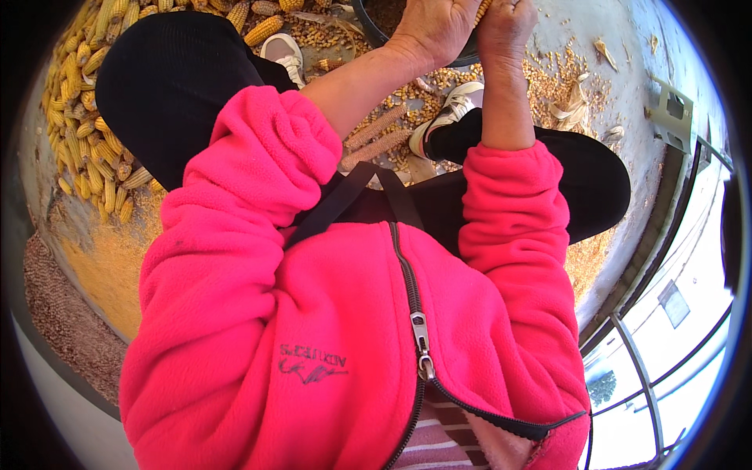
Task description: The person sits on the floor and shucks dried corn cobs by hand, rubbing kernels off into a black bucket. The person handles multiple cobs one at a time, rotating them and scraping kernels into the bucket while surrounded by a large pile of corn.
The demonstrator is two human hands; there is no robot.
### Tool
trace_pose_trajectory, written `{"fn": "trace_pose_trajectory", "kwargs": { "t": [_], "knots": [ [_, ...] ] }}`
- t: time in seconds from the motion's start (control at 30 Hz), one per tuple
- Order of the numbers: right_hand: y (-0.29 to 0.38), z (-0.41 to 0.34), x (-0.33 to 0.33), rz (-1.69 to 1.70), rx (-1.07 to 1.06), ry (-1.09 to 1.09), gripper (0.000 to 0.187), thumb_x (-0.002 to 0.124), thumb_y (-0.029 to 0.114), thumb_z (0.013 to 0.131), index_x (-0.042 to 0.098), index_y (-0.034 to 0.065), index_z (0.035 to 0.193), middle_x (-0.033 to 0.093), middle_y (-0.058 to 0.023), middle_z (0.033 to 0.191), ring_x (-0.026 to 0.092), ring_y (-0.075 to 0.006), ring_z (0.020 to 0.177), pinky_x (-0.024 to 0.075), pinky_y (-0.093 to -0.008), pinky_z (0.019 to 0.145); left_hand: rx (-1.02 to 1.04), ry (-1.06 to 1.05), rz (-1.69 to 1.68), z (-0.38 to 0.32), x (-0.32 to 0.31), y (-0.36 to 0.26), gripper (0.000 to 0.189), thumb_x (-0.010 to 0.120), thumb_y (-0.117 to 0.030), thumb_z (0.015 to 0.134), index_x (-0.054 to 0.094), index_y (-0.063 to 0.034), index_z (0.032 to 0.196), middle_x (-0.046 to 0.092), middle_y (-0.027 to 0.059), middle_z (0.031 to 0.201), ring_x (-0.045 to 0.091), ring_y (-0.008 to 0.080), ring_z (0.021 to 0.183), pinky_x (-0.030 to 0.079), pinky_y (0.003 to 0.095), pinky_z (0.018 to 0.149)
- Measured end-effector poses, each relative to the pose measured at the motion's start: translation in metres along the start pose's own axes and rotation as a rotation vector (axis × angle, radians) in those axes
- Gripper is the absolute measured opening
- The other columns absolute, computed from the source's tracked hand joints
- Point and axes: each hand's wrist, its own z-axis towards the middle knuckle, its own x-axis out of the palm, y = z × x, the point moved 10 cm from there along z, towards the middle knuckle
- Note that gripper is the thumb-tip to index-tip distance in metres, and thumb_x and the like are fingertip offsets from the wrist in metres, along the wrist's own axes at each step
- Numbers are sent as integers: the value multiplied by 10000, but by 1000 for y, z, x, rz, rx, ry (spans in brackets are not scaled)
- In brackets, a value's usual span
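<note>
At the top of the view, my left hand (442, 26) and my right hand (509, 24) are close together, fingers curled. A yellow corn cob (483, 10) shows between them, both hands closed on it; its upper part is cut off by the frame. Beneath them stands a dark round tub (371, 24), partly hidden by my left hand and forearm. Its visible inside looks brown. Loose corn kernels (555, 73) lie on the floor around the tub. Two stripped cobs (379, 141) lie between my shoes.
A heap of yellow corn cobs (82, 117) spreads on the left beyond my bent knee. Dry husks (573, 108) lie among kernels on the right. A metal frame with glass panes (637, 376) curves along the right side. A brown textured mat (64, 311) is at lower left.
</note>
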Motion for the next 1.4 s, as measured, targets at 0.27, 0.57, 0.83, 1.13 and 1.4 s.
{"fn": "trace_pose_trajectory", "kwargs": {
  "t": [0.27, 0.57, 0.83, 1.13, 1.4],
  "knots": [
    [-15, 8, 7, 386, 287, 35, 545, 372, 482, 987, 611, 1, 1080, 652, -128, 860, 613, -222, 696, 506, -333, 642, -100, 68, -78, 5, 3, 7, 519, 360, -425, 997, 608, 2, 839, 598, 281, 782, 617, 399, 820, 454, 458, 691],
    [-8, 14, -1, 46, 195, -60, 579, 332, 396, 1004, 638, -60, 821, 632, -280, 777, 616, -434, 694, 473, -463, 623, -28, 89, -83, -13, 6, 2, 464, 370, -369, 985, 541, 22, 805, 563, 241, 756, 555, 417, 723, 442, 453, 646],
    [-13, 12, 2, 384, 418, -62, 481, 353, 374, 1022, 596, -8, 860, 581, -118, 707, 534, -211, 650, 446, -340, 636, -248, 205, -288, -15, 6, 33, 492, 346, -426, 999, 573, -1, 904, 545, 38, 662, 514, 159, 625, 406, 313, 589],
    [36, 20, -30, 10, 22, -147, 370, 384, 242, 1002, 571, 1, 792, 591, -249, 777, 555, -451, 724, 448, -461, 611, -80, 278, -123, -27, 6, 20, 489, 344, -437, 992, 568, -6, 940, 551, 48, 693, 519, 149, 626, 406, 306, 581],
    [30, 18, -38, 299, 60, -217, 421, 411, 288, 1017, 564, -9, 761, 534, -74, 620, 484, -159, 583, 415, -339, 570, -283, 345, -283, -25, 2, 55, 504, 333, -502, 979, 569, -66, 892, 554, 15, 694, 483, 102, 536, 383, 240, 478]
  ]
}}
